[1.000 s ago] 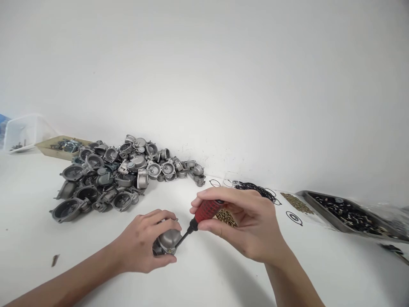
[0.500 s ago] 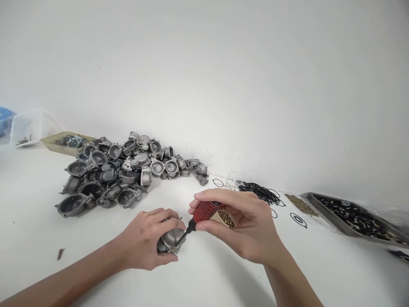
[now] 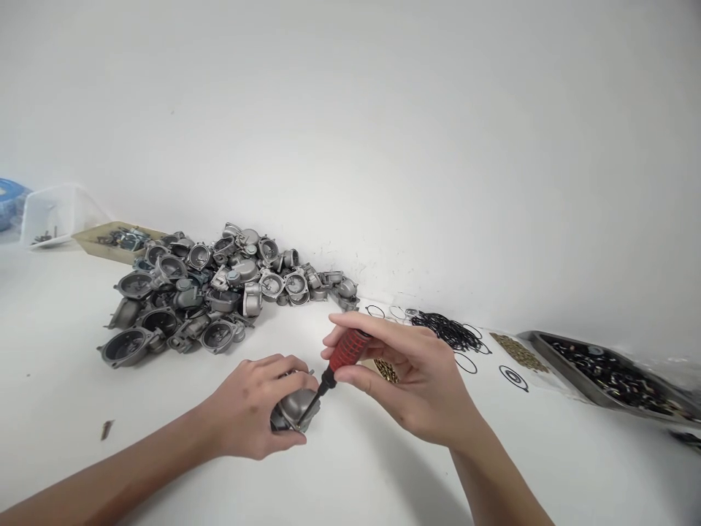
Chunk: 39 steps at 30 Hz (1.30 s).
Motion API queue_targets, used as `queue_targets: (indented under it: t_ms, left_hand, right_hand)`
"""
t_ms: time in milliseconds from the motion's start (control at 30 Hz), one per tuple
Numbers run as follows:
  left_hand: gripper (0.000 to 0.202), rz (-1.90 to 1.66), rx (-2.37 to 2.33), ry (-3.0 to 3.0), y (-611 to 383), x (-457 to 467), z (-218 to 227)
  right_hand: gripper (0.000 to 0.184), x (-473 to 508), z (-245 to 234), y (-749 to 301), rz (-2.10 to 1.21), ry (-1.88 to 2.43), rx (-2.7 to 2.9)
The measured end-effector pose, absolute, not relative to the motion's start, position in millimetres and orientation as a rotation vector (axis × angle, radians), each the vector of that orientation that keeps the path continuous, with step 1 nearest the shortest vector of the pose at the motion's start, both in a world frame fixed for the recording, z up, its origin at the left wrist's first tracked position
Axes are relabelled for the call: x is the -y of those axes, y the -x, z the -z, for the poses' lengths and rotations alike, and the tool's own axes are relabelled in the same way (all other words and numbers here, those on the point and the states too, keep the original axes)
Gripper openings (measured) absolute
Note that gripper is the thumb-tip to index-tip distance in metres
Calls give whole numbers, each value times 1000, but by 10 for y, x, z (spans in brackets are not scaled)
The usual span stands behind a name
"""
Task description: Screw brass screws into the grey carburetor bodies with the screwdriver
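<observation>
My left hand (image 3: 266, 409) is wrapped round a grey metal carburetor bowl (image 3: 296, 404), pressing it on the white table. Its fingers cover much of the part. A screwdriver (image 3: 347, 351) with a red and black handle is gripped by my right hand (image 3: 408, 380), thumb below and fingers above. The screwdriver slants down to the left, and its dark shaft meets the bowl's near edge at a small screw spot. Partly behind my right hand lie small brass parts (image 3: 386, 370).
Many grey carburetor bowls (image 3: 125, 346) are heaped at the back left, beside a yellowish tray (image 3: 98, 247) and a clear bin (image 3: 52, 212). To the right are black rubber rings (image 3: 446, 331), brass pieces (image 3: 518, 352) and a metal tray (image 3: 594, 391). A small screw (image 3: 106, 429) lies at left.
The screwdriver's tip has moved down and left onto the bowl's near edge, and its handle has tipped more upright. My left hand keeps its hold on the bowl.
</observation>
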<state>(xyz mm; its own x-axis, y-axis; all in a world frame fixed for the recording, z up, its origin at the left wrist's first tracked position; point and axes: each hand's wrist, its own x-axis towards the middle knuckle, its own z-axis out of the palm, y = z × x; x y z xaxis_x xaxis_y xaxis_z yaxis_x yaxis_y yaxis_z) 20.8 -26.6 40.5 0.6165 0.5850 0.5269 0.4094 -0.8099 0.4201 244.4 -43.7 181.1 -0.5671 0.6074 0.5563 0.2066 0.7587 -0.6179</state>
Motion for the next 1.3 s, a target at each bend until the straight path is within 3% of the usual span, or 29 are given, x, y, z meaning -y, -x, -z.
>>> queue_targets:
  t_ms: [467,1300]
  left_hand:
    - [64,-1010,-825,-2601,-201,265,-397]
    - [58,-1004,-810,-2576,-207,269,-401]
  right_hand:
    - [53,415,-1822,-2445,-439,539,2270]
    - [50,397,-1839,-2473,-458,499,2249]
